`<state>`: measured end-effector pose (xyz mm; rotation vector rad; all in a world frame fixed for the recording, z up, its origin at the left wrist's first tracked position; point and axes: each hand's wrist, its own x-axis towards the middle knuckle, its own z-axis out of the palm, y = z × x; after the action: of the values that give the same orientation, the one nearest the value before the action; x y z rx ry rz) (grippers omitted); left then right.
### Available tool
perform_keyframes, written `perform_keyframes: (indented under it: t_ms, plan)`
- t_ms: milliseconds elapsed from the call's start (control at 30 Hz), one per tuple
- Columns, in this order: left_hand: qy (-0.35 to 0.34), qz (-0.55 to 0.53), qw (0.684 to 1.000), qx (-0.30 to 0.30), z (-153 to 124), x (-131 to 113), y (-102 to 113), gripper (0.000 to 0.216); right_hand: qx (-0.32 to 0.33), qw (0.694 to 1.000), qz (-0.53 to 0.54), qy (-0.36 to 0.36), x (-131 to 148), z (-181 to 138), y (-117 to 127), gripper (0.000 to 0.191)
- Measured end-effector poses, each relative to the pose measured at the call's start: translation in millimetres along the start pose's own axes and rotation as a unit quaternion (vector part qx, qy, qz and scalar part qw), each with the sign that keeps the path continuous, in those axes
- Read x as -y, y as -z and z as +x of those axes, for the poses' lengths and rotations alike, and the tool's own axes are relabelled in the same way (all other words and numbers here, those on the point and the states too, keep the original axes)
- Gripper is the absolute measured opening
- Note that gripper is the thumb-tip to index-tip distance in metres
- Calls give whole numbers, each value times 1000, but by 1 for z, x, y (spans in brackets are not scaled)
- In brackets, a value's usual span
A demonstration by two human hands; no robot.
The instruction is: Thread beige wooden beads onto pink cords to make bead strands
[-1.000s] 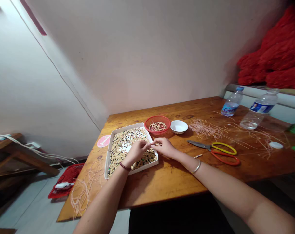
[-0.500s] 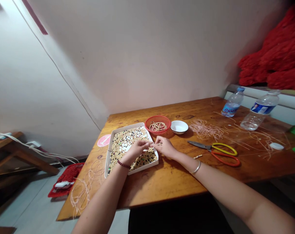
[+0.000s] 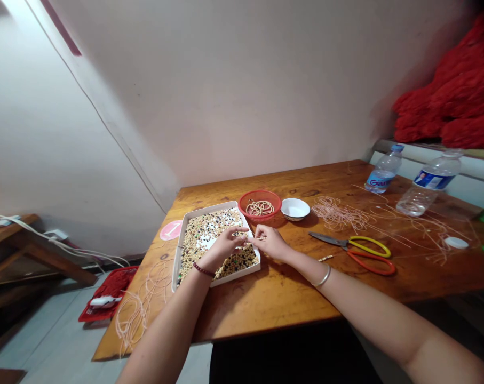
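A shallow white tray (image 3: pixel 217 281) of small beads, mostly cream with some black and a few green, lies on the wooden table. Over its right side hovers my left hand (image 3: pixel 224 242), the index finger and thumb apart, with nothing that I can make out between them. My right hand (image 3: pixel 271 242) is closed beside the tray's right edge, pinching a beaded string (image 3: pixel 261 238) of which a short row of beads shows. The fingertips of both hands are close together; whether they touch is unclear.
Behind the hands stand a red basket (image 3: pixel 242 205) with strung beads and a white bowl (image 3: pixel 295 209). Scissors (image 3: pixel 348 244), a short beaded piece (image 3: pixel 325 258) and tangled cord (image 3: pixel 338 212) lie rightward, near two plastic bottles (image 3: pixel 383 170). More cord (image 3: pixel 135 314) lies at left.
My left thumb and index finger have parted from their pinch near the right fingertips. My right hand stays closed on the beaded string in nearly the same place.
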<state>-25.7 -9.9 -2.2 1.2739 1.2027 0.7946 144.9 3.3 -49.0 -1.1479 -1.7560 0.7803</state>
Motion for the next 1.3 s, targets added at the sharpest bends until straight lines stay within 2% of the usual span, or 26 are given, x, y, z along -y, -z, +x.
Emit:
perform_keyframes:
  t_ms: [333,533,767,1000,1300]
  plan:
    - [-3,27,999,-30,1,1,-2,36,10,1000,-9,12,2,-1,1,25]
    - [-1,44,999,-29,0,-1,-3,38,15,1000,5,19,4,-4,1,23]
    - [-12,75,997,-30,0,1,-4,34,11,984,-149,95,9,-9,5,9]
    - [-11,63,998,-21,-3,-4,-4,36,11,989,-121,82,11,-8,6,10]
    - [0,33,999,-10,-3,-1,-6,44,20,984,-143,106,14,-12,6,12]
